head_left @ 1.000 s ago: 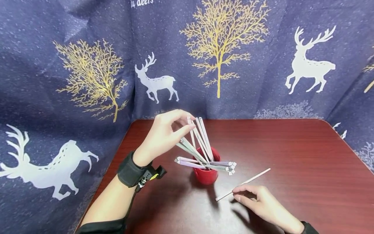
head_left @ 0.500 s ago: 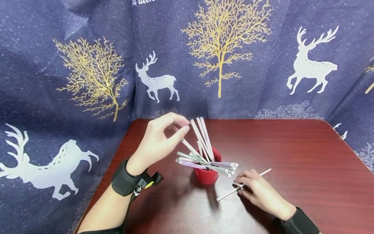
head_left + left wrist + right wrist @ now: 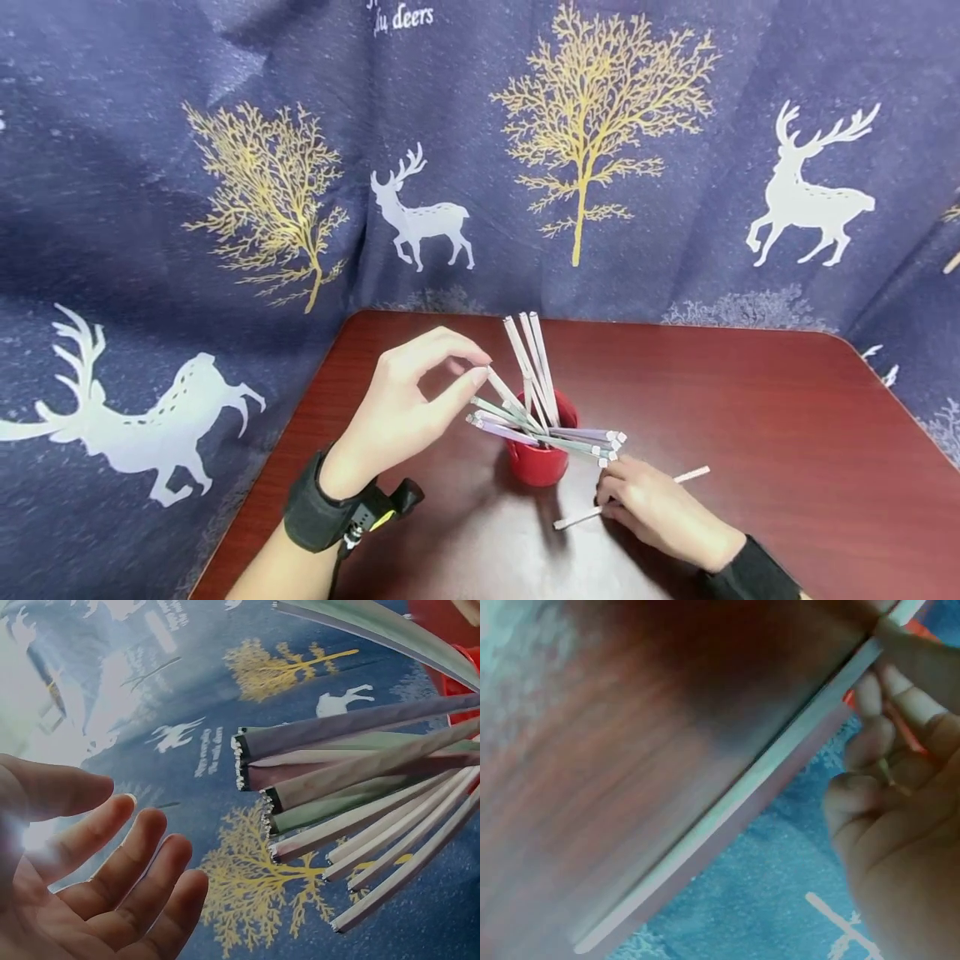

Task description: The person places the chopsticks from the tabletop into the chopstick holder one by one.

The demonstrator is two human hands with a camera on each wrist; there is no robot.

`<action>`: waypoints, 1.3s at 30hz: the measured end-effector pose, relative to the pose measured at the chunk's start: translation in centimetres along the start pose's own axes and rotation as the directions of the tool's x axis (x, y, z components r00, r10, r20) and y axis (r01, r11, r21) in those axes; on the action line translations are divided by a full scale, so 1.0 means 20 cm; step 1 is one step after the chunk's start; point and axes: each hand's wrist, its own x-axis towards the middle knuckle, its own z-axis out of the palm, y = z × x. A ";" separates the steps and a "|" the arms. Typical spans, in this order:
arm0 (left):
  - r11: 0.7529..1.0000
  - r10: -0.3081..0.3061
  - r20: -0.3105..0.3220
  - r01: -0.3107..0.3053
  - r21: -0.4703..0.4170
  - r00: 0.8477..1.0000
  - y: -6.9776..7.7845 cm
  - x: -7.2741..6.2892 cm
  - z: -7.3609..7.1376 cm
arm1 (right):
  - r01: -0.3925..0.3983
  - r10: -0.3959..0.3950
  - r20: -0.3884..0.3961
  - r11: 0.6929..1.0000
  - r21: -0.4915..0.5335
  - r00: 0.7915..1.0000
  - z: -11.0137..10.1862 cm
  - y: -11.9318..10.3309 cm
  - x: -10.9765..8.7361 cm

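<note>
A red cup [image 3: 538,468] stands on the table, holding several thin pale sticks [image 3: 543,367] in white, green and lilac that fan out over its rim. My left hand [image 3: 408,404] is raised to the left of them, its fingertips overlapping a white stick's tip in the head view. In the left wrist view, that hand [image 3: 112,877] has loosely bent fingers, apart from the sticks [image 3: 330,780], with nothing in it. My right hand [image 3: 660,508], low over the table, grips the middle of a single white stick [image 3: 577,519]. The right wrist view shows this stick [image 3: 735,799] running between thumb and fingers [image 3: 866,742].
The reddish-brown table [image 3: 750,417] reaches back to a dark blue cloth [image 3: 465,292] printed with white deer and golden trees. The cloth also hangs along the left and right sides. Each wrist wears a black band [image 3: 318,504].
My left hand has let go of a white stick in the cup and drawn back left. My right hand has shifted along its stick and curled over it. The head view has tilted slightly.
</note>
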 end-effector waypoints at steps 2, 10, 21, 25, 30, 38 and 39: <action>0.999 -0.030 -0.014 0.030 -0.027 0.999 0.03 0.00 0.01 | 0.018 -0.018 0.024 1.000 0.006 1.000 -0.02 -0.02 -0.01; 0.989 -0.112 -0.025 0.109 -0.098 0.993 0.06 0.01 0.04 | 0.131 -0.130 -0.027 0.926 0.353 0.991 -0.25 -0.18 0.06; 0.991 -0.106 -0.046 0.101 -0.089 0.993 -0.10 -0.04 0.08 | 0.375 -0.233 -0.295 0.600 0.707 0.927 -0.76 -0.30 0.31; 0.987 -0.127 -0.049 0.121 -0.106 0.991 -0.11 -0.05 0.07 | 0.484 -0.071 -0.507 0.437 0.758 0.859 -0.85 -0.23 0.39; 0.988 -0.139 -0.052 0.134 -0.082 0.989 -0.13 -0.05 0.07 | 0.435 0.162 -0.573 0.498 0.750 0.803 -0.87 -0.06 0.48; 0.987 -0.156 -0.048 0.154 -0.043 0.987 -0.14 -0.07 0.06 | -0.181 0.345 -0.270 0.854 0.488 0.899 -0.63 0.15 0.43; 0.987 -0.159 -0.047 0.157 -0.044 0.986 -0.14 -0.07 0.06 | -0.196 0.341 -0.241 0.858 0.475 0.909 -0.59 0.16 0.43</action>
